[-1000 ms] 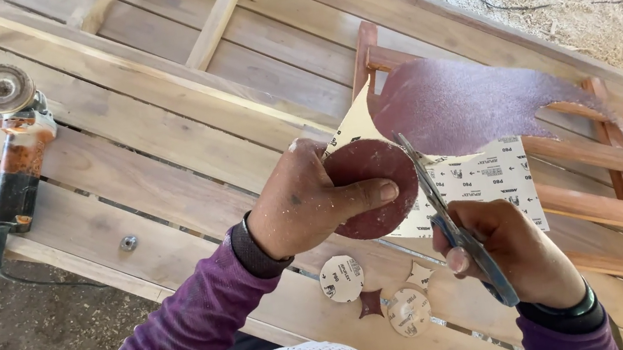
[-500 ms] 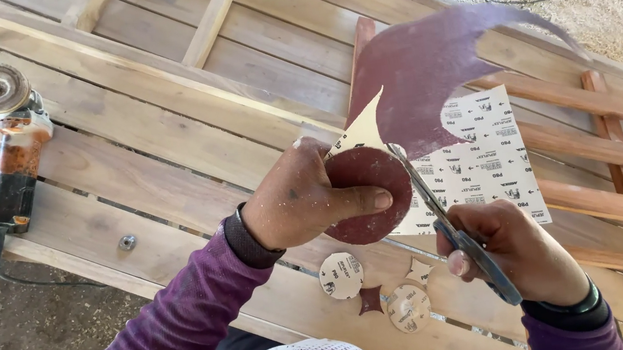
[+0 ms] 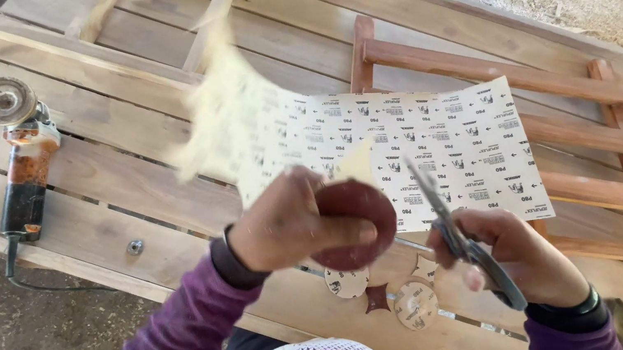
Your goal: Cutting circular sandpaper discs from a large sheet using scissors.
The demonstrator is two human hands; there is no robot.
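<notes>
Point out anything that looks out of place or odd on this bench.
Nothing damaged. Small sandpaper offcuts lie scattered on the planks under the hands, and the sandpaper sheet's left end is blurred and lifted.

— What lies at the left on the weathered plank workbench (image 3: 117, 160)?
— A rusty orange-and-black angle grinder (image 3: 23, 166), disc end away, black cord trailing off the edge.
— And near it?
— A small metal bolt (image 3: 135, 247). Reddish wooden slats (image 3: 565, 89) lie to the right.

The left hand (image 3: 286, 225) pinches a dark red round disc (image 3: 352, 223) against a sandpaper sheet (image 3: 441, 150), printed backing up. Just right of the disc, the right hand (image 3: 521, 258) holds scissors (image 3: 460, 243). Below the disc, small cut discs (image 3: 415, 304) lie on the plank tabletop (image 3: 119, 172); far left of it lies an angle grinder (image 3: 22, 162).
</notes>
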